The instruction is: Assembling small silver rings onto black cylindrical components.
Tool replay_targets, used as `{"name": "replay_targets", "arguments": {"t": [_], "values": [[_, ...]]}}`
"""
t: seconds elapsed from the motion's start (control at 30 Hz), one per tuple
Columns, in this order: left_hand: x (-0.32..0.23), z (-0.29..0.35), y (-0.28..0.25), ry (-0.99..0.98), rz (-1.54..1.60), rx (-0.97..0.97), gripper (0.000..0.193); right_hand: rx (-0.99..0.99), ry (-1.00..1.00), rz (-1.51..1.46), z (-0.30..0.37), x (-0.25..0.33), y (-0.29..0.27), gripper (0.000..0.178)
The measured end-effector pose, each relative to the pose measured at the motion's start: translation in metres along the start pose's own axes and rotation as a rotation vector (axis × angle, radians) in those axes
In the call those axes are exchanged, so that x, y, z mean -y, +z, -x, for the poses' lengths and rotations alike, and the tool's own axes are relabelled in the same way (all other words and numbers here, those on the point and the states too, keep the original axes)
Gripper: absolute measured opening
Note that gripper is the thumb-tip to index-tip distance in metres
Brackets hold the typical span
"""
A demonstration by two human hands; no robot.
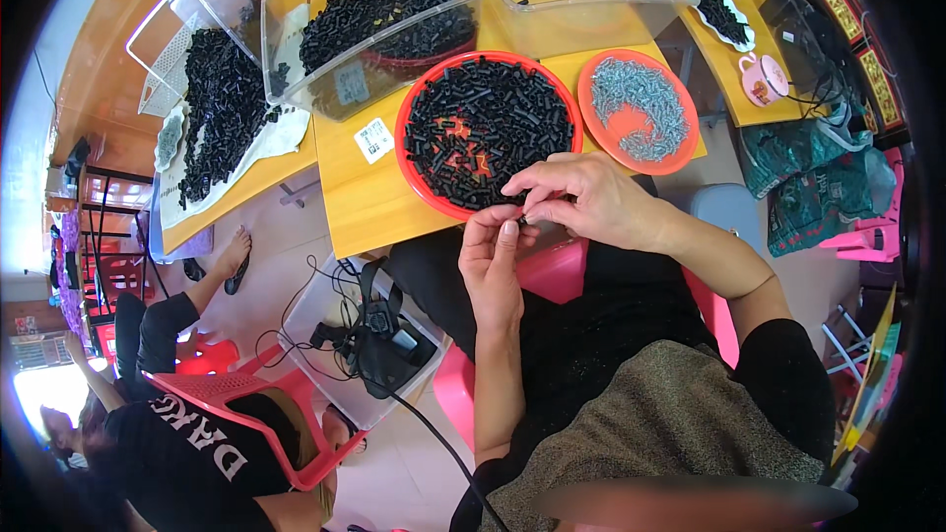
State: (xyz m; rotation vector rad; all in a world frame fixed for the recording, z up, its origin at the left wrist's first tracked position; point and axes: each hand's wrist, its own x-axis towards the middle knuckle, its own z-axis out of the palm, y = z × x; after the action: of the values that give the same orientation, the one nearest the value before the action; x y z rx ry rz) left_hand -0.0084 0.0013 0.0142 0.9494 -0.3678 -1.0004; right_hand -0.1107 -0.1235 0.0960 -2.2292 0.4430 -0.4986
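My left hand (pixel 496 254) and my right hand (pixel 588 199) meet just past the near edge of the yellow table. A small black piece (pixel 522 221) sits in the closed fingertips of my left hand. The fingers of my right hand are pinched against it; whatever they grip is too small to make out. Right beyond my hands stands a red basin (pixel 402 153) filled with short black tube-like pieces (pixel 490 118). To its right lies an orange-red plate (pixel 631 125) with many silver screws (pixel 642 89), bare in its lower middle.
Clear plastic bins (pixel 379 34) with more black pieces stand behind the basin. Another black heap (pixel 225 103) covers the left table. At right are a pink mug (pixel 763 79) and a white dish (pixel 722 16). A crate with cables (pixel 374 335) and a seated person (pixel 187 443) are at lower left.
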Motion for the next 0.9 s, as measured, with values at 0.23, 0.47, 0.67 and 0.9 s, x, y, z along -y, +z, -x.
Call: {"name": "replay_targets", "arguments": {"t": [0.23, 0.47, 0.67, 0.9], "values": [[-0.003, -0.001, 0.004, 0.03, 0.072, 0.002, 0.028, 0.052, 0.132, -0.17, 0.004, -0.001, -0.006, 0.02], [-0.001, -0.001, 0.004, 0.002, 0.062, 0.022, 0.027, 0.101, -0.024, 0.03, 0.007, -0.006, -0.003, 0.014], [0.007, -0.001, 0.002, -0.131, 0.373, -0.053, 0.022, -0.072, 0.222, -0.248, 0.007, 0.002, 0.016, 0.013], [0.009, -0.005, -0.013, -0.143, 0.628, -0.091, 0.024, -0.095, 0.016, -0.236, -0.008, -0.018, 0.031, 0.011]]}}
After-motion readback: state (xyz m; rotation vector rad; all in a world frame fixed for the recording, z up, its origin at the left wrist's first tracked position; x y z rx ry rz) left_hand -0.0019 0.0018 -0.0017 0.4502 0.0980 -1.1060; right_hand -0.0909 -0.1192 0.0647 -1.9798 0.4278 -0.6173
